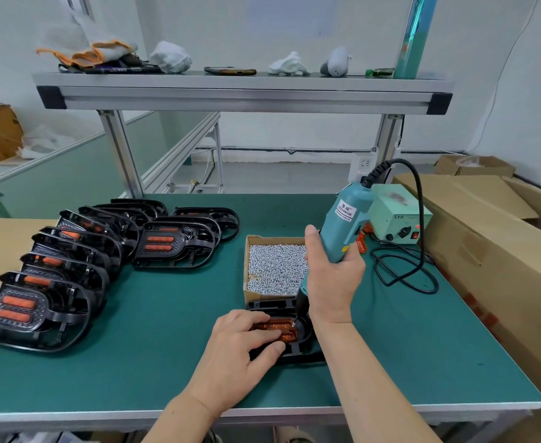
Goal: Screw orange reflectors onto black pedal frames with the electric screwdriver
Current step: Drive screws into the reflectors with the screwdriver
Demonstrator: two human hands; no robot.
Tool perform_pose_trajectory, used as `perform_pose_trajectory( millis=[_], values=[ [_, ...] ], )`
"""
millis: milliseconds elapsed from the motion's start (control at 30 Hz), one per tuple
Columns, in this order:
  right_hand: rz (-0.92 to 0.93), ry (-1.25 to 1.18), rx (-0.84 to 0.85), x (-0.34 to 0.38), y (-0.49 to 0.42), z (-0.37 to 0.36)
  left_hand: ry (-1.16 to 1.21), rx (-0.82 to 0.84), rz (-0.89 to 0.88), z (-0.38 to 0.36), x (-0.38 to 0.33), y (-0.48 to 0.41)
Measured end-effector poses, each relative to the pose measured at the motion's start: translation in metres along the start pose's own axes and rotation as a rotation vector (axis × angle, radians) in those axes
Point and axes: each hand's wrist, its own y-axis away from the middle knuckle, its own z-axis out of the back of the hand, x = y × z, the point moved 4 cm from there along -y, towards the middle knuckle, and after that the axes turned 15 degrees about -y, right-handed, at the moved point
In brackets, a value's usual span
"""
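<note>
Bright, even, soft-shadowed light; wide-angle bending at edges, slightly soft focus.

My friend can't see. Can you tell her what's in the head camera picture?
A right hand holds a teal screwdriver tip-down at an orange reflector in a black frame, which the left hand presses onto a green table. A box of screws sits behind; more pedals lie at left.
</note>
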Motion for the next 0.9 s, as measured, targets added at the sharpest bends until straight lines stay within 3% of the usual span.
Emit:
perform_pose_trajectory(
  millis=[733,900],
  values=[
    [0.045,0.015,0.077,-0.0019,0.0026,-0.0042,0.007,-0.001,-0.001,0.0013,-0.0007,-0.0002],
    [0.013,-0.014,0.226,-0.0011,0.0039,-0.0067,0.01,0.008,0.011,0.0003,0.0,0.0001]
  ],
)
